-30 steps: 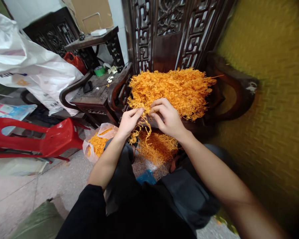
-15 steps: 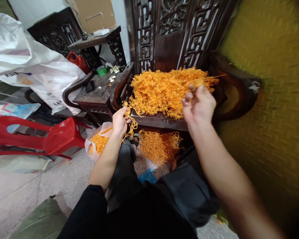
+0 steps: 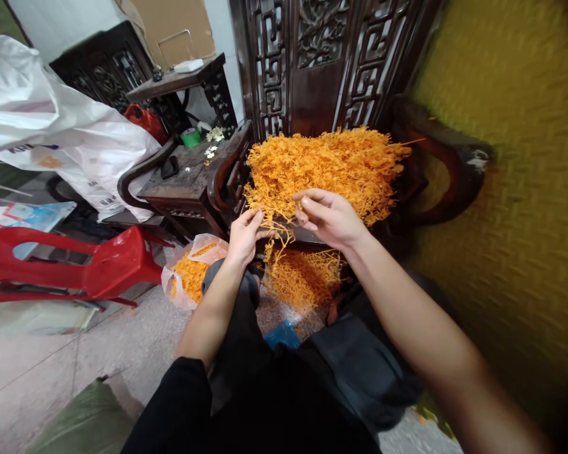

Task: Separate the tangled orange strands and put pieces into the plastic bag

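My left hand (image 3: 246,237) is closed in a pinch on an orange branched sprig (image 3: 280,234), which droops to the right of the fingers. Close by on the right, my right hand (image 3: 329,217) has its fingers curled together; what is in them, if anything, I cannot make out. Both hands are in front of a big heap of orange sprigs (image 3: 322,167) piled on the seat of a dark carved wooden chair (image 3: 315,94). Below them, between the legs, lies a pile of thin bare orange stems (image 3: 305,277).
A clear plastic bag (image 3: 173,284) of orange bits stands on the floor at left, near a red plastic chair (image 3: 113,265). A small wooden side table (image 3: 189,167) bears green tape (image 3: 191,136). White sacks (image 3: 76,126) stand behind. A yellow woven surface (image 3: 525,189) is at right.
My right hand has come left and down from the heap's right side, close to my left hand. My left hand has shifted slightly right, still pinching the sprig.
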Available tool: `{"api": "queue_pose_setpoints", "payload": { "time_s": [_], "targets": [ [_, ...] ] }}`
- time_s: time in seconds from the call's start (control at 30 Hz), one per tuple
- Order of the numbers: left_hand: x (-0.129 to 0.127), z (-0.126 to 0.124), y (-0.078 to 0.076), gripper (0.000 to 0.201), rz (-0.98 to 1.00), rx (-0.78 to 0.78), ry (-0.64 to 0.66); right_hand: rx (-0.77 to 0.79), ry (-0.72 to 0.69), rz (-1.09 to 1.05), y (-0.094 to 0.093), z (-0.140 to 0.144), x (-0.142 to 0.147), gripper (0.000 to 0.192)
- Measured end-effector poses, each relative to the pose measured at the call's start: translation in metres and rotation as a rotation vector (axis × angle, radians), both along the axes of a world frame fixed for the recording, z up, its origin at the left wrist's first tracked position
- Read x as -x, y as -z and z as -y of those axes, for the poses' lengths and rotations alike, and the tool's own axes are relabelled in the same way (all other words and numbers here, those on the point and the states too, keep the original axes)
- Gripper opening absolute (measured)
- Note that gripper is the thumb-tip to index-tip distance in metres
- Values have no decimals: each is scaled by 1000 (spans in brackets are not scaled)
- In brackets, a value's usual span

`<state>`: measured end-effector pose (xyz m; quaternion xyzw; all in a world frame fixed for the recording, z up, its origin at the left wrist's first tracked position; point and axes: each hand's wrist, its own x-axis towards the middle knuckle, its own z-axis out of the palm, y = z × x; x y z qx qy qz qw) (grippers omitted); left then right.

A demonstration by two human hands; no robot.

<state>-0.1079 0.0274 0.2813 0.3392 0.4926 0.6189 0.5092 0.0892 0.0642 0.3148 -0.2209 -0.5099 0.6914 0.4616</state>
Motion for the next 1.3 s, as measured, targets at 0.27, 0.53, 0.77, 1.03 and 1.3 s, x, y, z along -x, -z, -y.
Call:
{"api": "queue_pose_setpoints", "payload": {
  "time_s": [0.27,0.53,0.77,1.03,1.3],
  "targets": [
    [-8,1,7,41,-43,-37,0,-415,171,583,7,12,4,25],
    [-12,8,10,54,-170,-83,78,-448,276,752,29,-4,14,46],
    [-10,13,14,30,-567,-233,-94,-439,253,753,24,3,22,33],
    [4,-3,9,31,-212,-167,-455,-476,510,738,26,-3,20,26],
    [26,-12,-7,32,-888,-1,55,-217,608,748,1,-27,-33,13]
  ]
}}
